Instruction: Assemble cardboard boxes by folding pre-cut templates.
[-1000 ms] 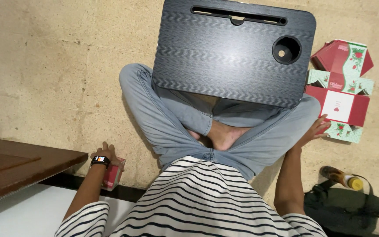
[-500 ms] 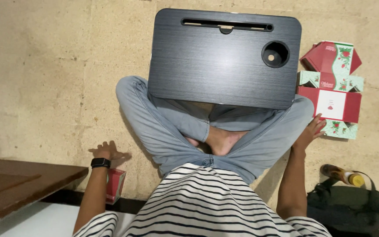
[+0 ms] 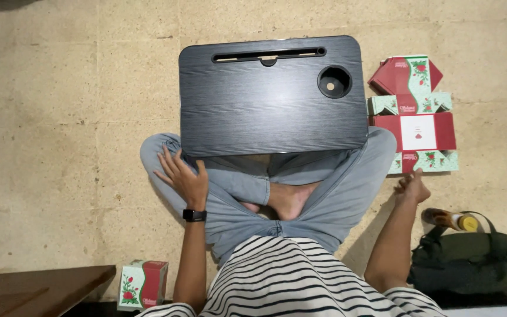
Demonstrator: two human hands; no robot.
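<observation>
A: Left hand [image 3: 183, 176] rests on the near-left knee, fingers spread, holding nothing, just below the black lap desk [image 3: 271, 97].
B: And the right hand [image 3: 413, 188]?
A: Down on the floor [image 3: 48, 117], loosely curled and empty as far as I can see, touching the near edge of the flattened red-and-green cartons [image 3: 415, 120]. A small folded carton [image 3: 143, 284] sits near-left, well apart.

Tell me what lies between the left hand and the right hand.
In the head view, the person's crossed legs in light blue trousers, with a bare foot, lie between the left hand and the right hand.
</observation>
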